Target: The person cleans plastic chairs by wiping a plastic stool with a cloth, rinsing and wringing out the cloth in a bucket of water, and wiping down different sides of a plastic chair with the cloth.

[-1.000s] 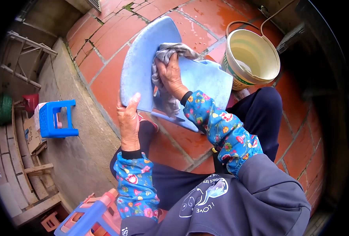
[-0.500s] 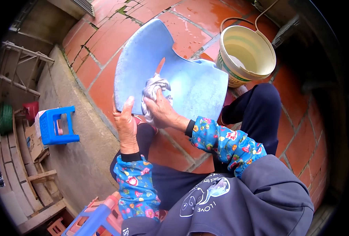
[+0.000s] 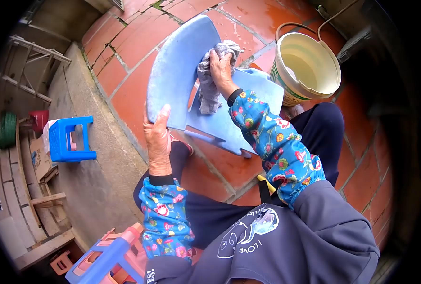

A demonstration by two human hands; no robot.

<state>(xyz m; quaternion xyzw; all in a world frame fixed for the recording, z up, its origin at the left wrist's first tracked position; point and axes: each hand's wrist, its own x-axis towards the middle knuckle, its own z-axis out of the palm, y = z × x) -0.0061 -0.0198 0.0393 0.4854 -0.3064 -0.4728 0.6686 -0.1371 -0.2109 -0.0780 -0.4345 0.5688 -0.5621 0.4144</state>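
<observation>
A light blue plastic chair [image 3: 175, 71] is held tilted above the red tiles in front of me. My left hand [image 3: 158, 142] grips the lower left edge of its backrest, thumb on the near face. My right hand [image 3: 223, 73] is closed on a wet grey cloth [image 3: 209, 87], pressed on the chair near the join of backrest and seat. Part of the cloth hangs down over the seat. Patterned blue sleeves cover both forearms.
A white bucket [image 3: 307, 66] with water stands at the upper right. On the concrete ledge [image 3: 89, 142] at left sits a small blue stool [image 3: 70, 139]. Pink and blue stools [image 3: 111, 258] are at the lower left, beside wooden boards [image 3: 18, 199].
My right hand and the cloth have moved up and right from the lower backrest. The chair has tilted, and my left hand still grips its edge.
</observation>
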